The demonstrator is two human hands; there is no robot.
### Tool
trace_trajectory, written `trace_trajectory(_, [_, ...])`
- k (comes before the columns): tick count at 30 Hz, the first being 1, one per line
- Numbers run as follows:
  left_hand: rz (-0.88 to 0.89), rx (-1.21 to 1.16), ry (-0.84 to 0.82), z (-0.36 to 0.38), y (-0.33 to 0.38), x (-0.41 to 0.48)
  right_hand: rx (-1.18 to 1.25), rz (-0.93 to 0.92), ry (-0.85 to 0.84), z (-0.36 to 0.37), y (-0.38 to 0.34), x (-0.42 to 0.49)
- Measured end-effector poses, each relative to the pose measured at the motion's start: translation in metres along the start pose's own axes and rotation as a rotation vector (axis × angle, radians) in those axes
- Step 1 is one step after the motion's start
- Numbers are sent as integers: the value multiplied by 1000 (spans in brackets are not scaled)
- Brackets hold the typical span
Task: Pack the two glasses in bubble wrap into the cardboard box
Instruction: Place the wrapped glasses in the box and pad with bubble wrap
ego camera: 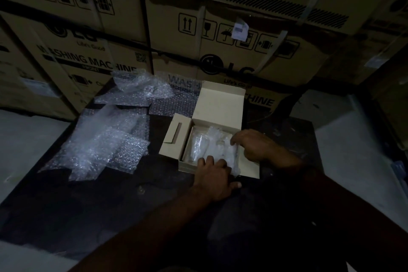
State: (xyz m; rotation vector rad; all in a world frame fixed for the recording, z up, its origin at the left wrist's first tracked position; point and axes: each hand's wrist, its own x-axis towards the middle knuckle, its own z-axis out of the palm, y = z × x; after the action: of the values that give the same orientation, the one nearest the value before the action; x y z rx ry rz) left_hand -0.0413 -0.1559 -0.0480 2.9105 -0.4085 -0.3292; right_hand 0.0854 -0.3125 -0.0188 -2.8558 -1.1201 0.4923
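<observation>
Two grips press the bubble-wrapped glass [223, 150] between them inside the cardboard box [218, 104]; the bare glass [197, 146] lies parallel, left of both.

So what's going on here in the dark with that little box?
A person is packing glassware into a small open beige cardboard box on a dark table. One clear drinking glass lies inside on the left, seemingly bare. Beside it sits a bundle of clear bubble wrap, which both hands are pressing down: the left hand at the near edge, the right hand on top. Loose bubble wrap sheets lie spread to the left, with big washing machine cartons stacked behind.
</observation>
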Motion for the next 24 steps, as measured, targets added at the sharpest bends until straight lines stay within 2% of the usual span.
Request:
trace_trajectory(5, [-5,13,30,2,-3,-2,-91,-95,-46,10,-1,-8])
trace_trajectory(11, [-72,46,124,7,-1,-7,-257,-53,-85,10,-14,1])
trace_trajectory(18, [-93,69,-39,-4,-3,-4,-378,-16,-137,14,-16,5])
trace_trajectory(21, [-112,85,-97,-6,2,-4,-320,-34,-147,8,-16,7])
trace_trajectory(24, [-115,39,-66,-3,-2,-7,-106,-107,-13,0,-8,6])
